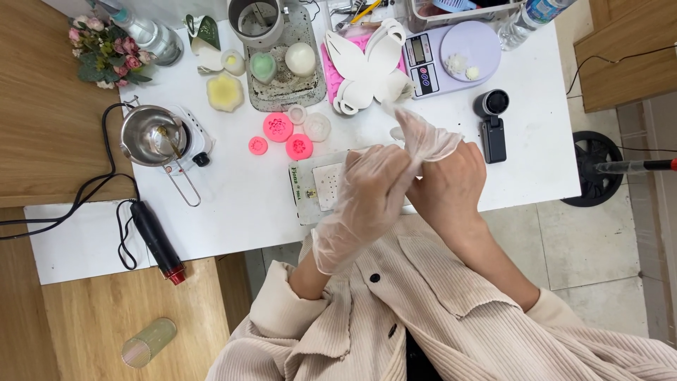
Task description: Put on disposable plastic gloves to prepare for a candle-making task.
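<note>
At the left of the frame, a metal melting pot (147, 134) stands on a small hot plate on the white desk (240, 204), with a black heat tool (156, 241) lying below it near the desk's lower edge. Three pink silicone moulds (278, 127) sit just right of the pot, in the upper centre.

At centre frame, the left hand (367, 197) is already covered by a clear disposable glove reaching past the wrist. Its fingers are closed in a pinch on the cuff of a second clear glove (423, 137). This second glove is bunched over the fingertips of the right hand (451, 187), which is otherwise bare across the back and wrist. The right fingers are hidden inside the crumpled film, so how far they are spread cannot be told.

The step in hand is judged to be gloving the right hand. The next move calls for the left hand to draw the cuff toward the right wrist while the right fingers find their sleeves; thin film of this kind is likely to tear if pulled unevenly.

The glove lies between both hands, touching each, above a flat box (317, 187). At right, a lilac scale (451, 53) and a black camera (492, 123) stand well apart from the hands.
</note>
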